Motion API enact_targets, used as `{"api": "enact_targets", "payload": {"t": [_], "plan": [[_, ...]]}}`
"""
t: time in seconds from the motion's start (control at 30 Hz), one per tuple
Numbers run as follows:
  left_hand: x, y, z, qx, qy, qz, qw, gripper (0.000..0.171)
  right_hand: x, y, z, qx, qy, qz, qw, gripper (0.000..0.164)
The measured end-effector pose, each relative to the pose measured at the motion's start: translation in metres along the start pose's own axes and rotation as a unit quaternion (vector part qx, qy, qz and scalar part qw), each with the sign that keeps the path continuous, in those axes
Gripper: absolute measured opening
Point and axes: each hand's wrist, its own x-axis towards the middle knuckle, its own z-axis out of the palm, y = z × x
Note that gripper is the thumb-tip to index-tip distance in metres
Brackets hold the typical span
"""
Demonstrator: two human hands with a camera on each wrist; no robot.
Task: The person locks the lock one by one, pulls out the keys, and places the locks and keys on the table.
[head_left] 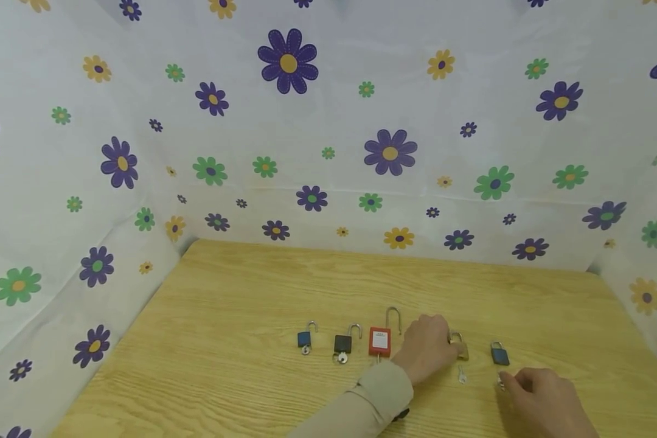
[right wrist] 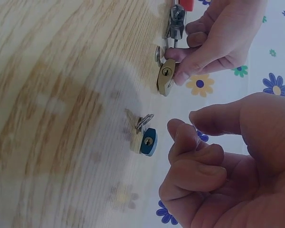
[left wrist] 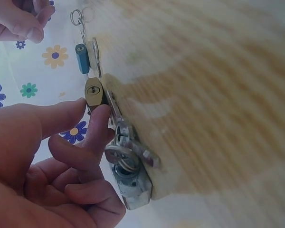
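Note:
My left hand (head_left: 429,348) pinches a brass padlock (head_left: 462,350) between thumb and forefinger; its keyhole faces the camera in the left wrist view. A small silver key (head_left: 462,375) lies just in front of this lock. Beside the left hand, a silver padlock (left wrist: 135,190) with keys on a ring shows in the left wrist view; the hand hides it in the head view. Over on the right, my right hand (head_left: 547,398) hovers by a blue padlock (head_left: 500,354) and its keys (right wrist: 143,122). Nothing lies between its loosely bent thumb and fingers.
Left of my hands, a red padlock (head_left: 379,342), a black padlock (head_left: 342,344) and a small blue padlock (head_left: 304,339) lie in a row with raised shackles. They rest on a wood-grain table (head_left: 224,292). A flowered white cloth (head_left: 328,109) encloses its back and sides.

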Motion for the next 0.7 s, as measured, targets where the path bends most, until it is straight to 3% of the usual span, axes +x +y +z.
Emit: {"api": "enact_targets", "payload": {"t": [0.2,0.37,0.53,0.7], "plan": [[-0.003,-0.004,-0.014,-0.015,0.017,0.011,0.9997,0.063,-0.001,0.003,0.000,0.002,0.004,-0.002,1.000,0.036],[-0.009,-0.019,-0.038,-0.018,0.017,-0.014,0.9996,0.062,0.000,0.004,0.001,0.004,0.004,-0.008,1.000,0.035],[-0.018,-0.028,-0.049,0.029,0.003,-0.019,0.9994,0.063,0.000,0.005,0.003,0.015,-0.005,0.001,1.000,0.037],[-0.025,-0.025,-0.046,0.104,-0.002,-0.013,0.9945,0.065,-0.001,0.002,0.005,0.021,-0.004,-0.005,1.000,0.038]]}}
